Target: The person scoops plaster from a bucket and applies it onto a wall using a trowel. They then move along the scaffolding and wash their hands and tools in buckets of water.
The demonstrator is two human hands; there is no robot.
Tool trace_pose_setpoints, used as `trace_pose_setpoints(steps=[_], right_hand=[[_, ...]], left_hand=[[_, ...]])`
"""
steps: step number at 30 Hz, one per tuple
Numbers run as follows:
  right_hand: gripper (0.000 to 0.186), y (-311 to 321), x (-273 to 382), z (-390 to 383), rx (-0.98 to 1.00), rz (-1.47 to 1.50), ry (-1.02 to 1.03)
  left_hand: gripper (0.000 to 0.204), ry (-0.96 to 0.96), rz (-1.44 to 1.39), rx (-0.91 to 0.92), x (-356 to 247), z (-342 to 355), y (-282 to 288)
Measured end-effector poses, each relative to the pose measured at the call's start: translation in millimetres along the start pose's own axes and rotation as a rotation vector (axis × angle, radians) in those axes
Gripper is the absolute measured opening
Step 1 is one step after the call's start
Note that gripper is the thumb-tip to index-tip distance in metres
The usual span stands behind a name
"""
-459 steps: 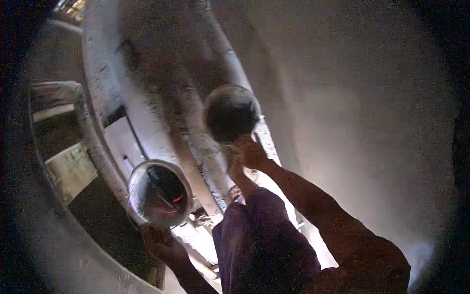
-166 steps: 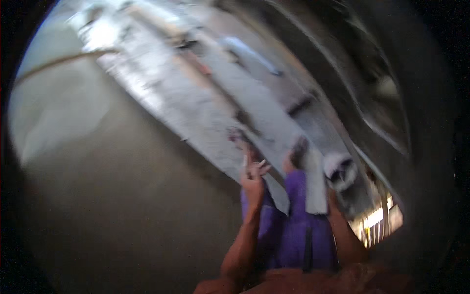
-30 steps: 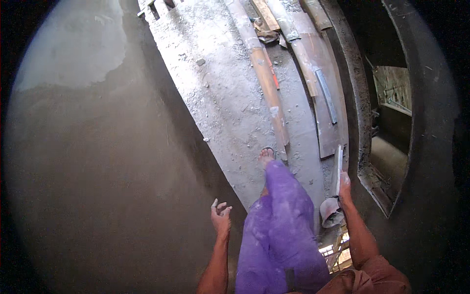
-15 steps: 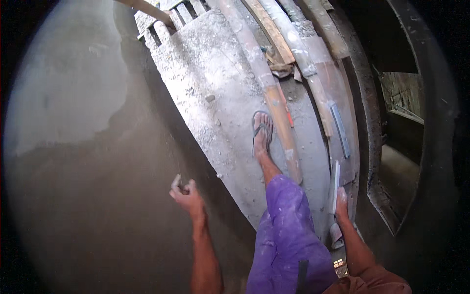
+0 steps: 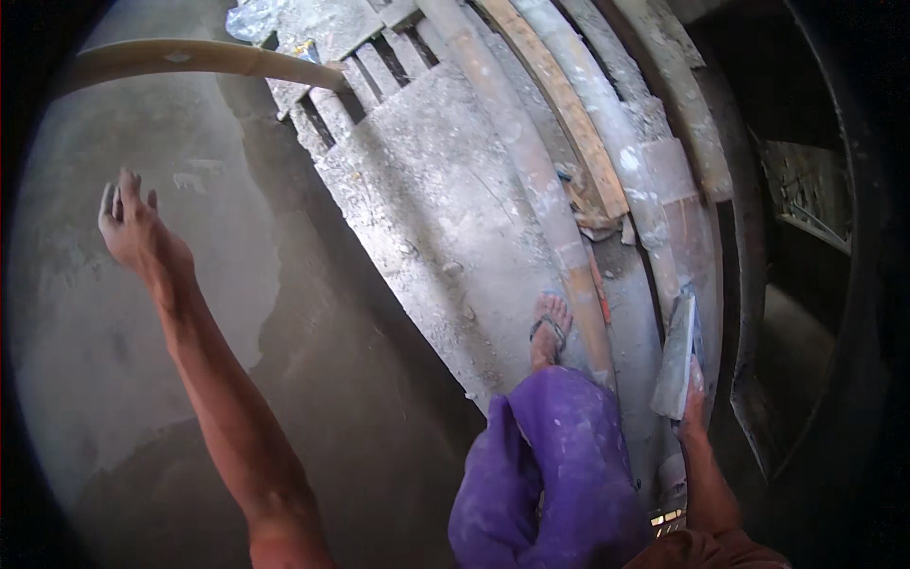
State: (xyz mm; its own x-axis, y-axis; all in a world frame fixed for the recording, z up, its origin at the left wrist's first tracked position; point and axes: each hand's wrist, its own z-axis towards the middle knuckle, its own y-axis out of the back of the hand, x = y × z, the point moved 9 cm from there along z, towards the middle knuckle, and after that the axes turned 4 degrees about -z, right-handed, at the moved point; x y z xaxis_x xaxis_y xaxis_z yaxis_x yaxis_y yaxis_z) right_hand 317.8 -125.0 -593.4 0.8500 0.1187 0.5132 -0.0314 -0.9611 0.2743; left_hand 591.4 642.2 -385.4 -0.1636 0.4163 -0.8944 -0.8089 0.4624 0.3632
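My left hand (image 5: 133,218) is stretched out in front of a grey plastered wall (image 5: 218,332). Its fingers are spread and hold nothing; whether they touch the surface I cannot tell. Down at the right, my right hand (image 5: 695,394) grips a plastering trowel (image 5: 675,365) with a flat, pale, smeared blade tilted beside my leg. The fingers are partly hidden behind the blade. The wall has lighter grey areas and a darker, damp-looking band.
I stand on a dusty plank platform (image 5: 445,190) strewn with crumbs. Long poles (image 5: 531,161) and a wooden batten (image 5: 569,109) run along its right side. A bamboo pole (image 5: 209,59) crosses at upper left, near a clear plastic bag (image 5: 251,21). A dark opening (image 5: 806,190) lies to the right.
My left hand has moved up and left along the wall, its curled fingers now spread. The trowel in my right hand has turned from edge-on to show its face. The view has shifted.
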Motion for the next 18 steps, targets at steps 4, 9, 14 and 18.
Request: trace_pose_setpoints(steps=[4, 9, 14, 18], right_hand=[[0.047, -82, 79, 11, 0.144, 0.287, -0.074], [0.045, -140, 120, 43, 0.1, 0.438, -0.148], [0.044, -214, 192, 86, 0.189, 0.291, 0.062], [0.041, -274, 235, 121, 0.098, 0.362, -0.052]], left_hand=[[0.079, -0.006, 0.061, 0.067, -1, 103, -31], [0.079, -0.023, 0.078, 0.026, 15, 190, -76], [0.058, -0.194, -0.046, 0.05, 24, 270, -130], [0.035, -0.405, -0.021, -0.08, 33, 318, -154]])
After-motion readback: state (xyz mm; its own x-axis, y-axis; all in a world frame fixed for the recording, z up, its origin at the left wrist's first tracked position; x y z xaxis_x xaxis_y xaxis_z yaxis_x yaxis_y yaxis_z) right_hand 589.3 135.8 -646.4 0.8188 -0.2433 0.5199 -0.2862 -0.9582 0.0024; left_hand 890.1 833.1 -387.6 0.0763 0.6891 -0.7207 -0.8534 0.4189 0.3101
